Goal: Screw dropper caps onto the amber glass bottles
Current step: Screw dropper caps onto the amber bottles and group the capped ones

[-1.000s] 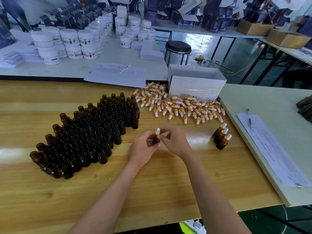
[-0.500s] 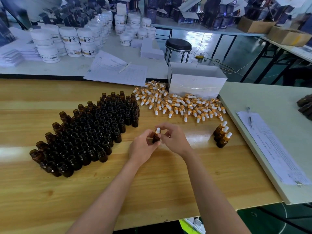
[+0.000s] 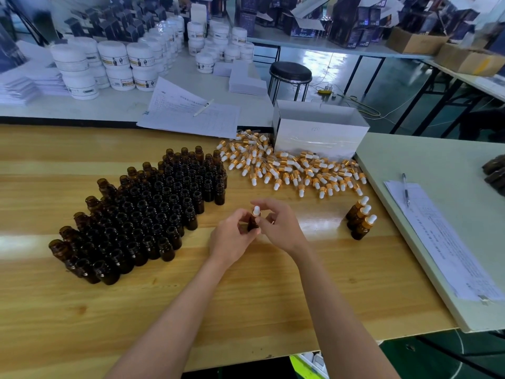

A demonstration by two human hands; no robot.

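Observation:
At the middle of the wooden table [image 3: 246, 296] my left hand [image 3: 232, 237] grips a small amber bottle [image 3: 252, 224] by its body. My right hand [image 3: 281, 225] pinches the dropper cap [image 3: 256, 211] on its neck, a gold collar with a white bulb. To the left stands a dense block of open amber bottles [image 3: 147, 212]. A heap of loose dropper caps [image 3: 289, 168] lies behind the hands. Three capped bottles [image 3: 360, 218] stand in a row to the right.
A white cardboard box [image 3: 319, 132] sits behind the cap heap. Paper sheets with a pen [image 3: 191, 113] lie at the back, another sheet and pen [image 3: 437, 236] on the pale table to the right. White jars [image 3: 114, 64] crowd the far table; a black stool [image 3: 290, 73] stands beyond.
Both hands stay at the same bottle; the fingers of the right hand have shifted slightly around the cap. The camera view has moved a little.

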